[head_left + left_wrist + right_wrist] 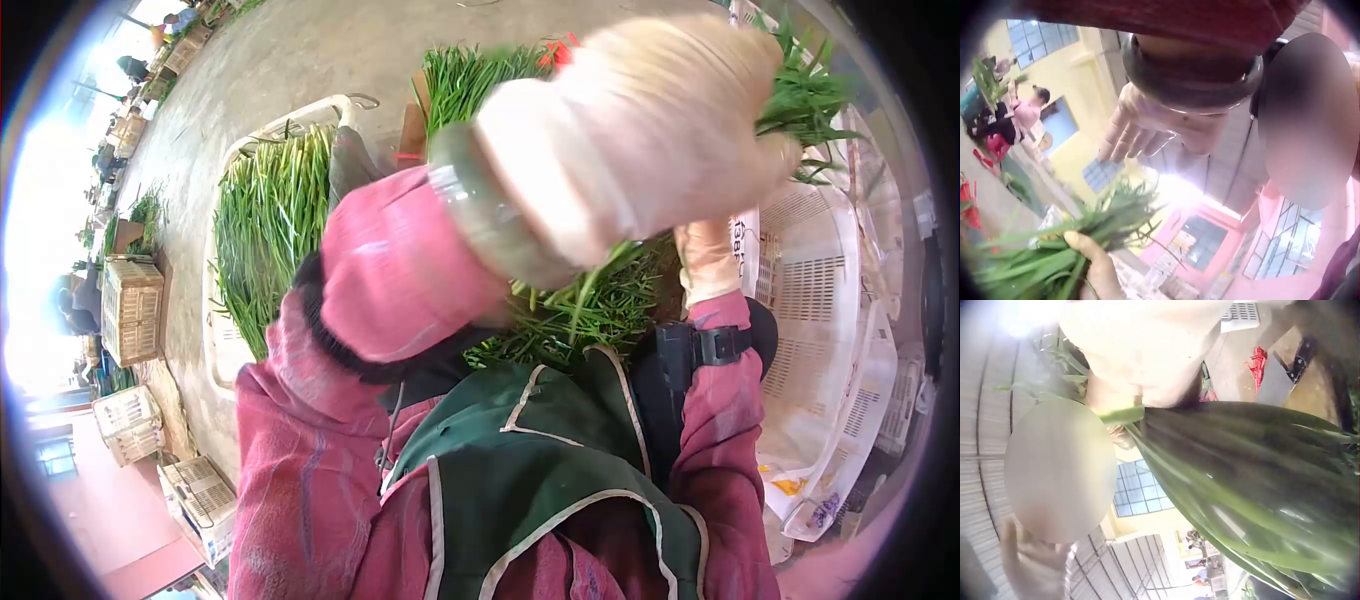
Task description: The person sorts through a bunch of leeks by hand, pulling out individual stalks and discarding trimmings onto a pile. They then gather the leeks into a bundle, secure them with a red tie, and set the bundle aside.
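My right hand (708, 258) grips a bunch of garlic chives (1241, 481), long flat green leaves that fan out past the fingers in the right wrist view. Its thumb lies across the leaves in the left wrist view. The left hand (650, 130), blurred in the head view, reaches across in front of the right and hides much of it. Below the bangle (1191, 87), the left hand's fingers extend with nothing in them, apart from the bunch. More loose chives (590, 320) lie in front of the lap, partly behind the left forearm.
On the left stands a white crate (215, 345) packed with upright chives (275, 200). Another stack of chives (470, 85) is farther ahead. White plastic baskets (810, 260) stand at the right. Several more crates (135, 310) line the far left floor. Another person (1022, 115) sits in the background.
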The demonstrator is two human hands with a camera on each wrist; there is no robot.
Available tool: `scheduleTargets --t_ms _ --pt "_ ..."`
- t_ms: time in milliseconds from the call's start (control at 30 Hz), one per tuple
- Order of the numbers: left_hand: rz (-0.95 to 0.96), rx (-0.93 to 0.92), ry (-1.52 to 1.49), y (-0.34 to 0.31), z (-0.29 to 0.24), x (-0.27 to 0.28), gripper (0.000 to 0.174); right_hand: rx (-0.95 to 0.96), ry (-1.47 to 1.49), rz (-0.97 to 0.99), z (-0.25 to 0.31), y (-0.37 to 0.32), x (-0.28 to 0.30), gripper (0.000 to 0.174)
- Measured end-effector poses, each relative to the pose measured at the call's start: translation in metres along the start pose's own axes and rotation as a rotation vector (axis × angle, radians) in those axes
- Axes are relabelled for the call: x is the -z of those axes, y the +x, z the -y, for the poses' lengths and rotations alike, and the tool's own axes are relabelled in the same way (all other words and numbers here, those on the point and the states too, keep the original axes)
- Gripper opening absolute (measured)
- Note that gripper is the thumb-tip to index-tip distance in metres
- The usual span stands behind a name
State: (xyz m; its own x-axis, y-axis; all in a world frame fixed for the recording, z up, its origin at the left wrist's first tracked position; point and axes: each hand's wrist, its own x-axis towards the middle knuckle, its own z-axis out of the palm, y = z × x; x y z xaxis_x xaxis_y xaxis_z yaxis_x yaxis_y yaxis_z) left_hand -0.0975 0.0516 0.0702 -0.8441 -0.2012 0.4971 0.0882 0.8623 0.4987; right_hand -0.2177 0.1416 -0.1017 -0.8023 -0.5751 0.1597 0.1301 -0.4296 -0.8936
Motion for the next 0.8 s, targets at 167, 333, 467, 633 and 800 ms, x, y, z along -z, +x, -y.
scheduleTargets --t_ms 167,333,467,633,800 --pt "-0.398 0.226 -0.368 -0.074 0.054 0.004 0.013 -0.132 0.165 -0.149 0.039 0.02 0.027 0.026" --pt "-0.109 0.616 -0.347 -0.152 0.081 -0.054 0.027 -0.052 0.195 -0.188 0.034 0.03 0.042 0.033" --pt "-0.154 0.569 -0.119 -0.159 0.089 -0.082 0.035 -0.038 0.157 -0.174 0.033 0.021 0.037 0.038" --pt "-0.167 0.682 -0.636 -0.161 0.102 -0.102 0.026 -0.13 0.164 -0.188 0.03 0.027 0.038 0.033" --pt "-0.081 0.885 -1.193 -0.152 0.088 -0.097 0.021 -0.161 0.141 -0.143 0.025 0.03 0.046 0.032"
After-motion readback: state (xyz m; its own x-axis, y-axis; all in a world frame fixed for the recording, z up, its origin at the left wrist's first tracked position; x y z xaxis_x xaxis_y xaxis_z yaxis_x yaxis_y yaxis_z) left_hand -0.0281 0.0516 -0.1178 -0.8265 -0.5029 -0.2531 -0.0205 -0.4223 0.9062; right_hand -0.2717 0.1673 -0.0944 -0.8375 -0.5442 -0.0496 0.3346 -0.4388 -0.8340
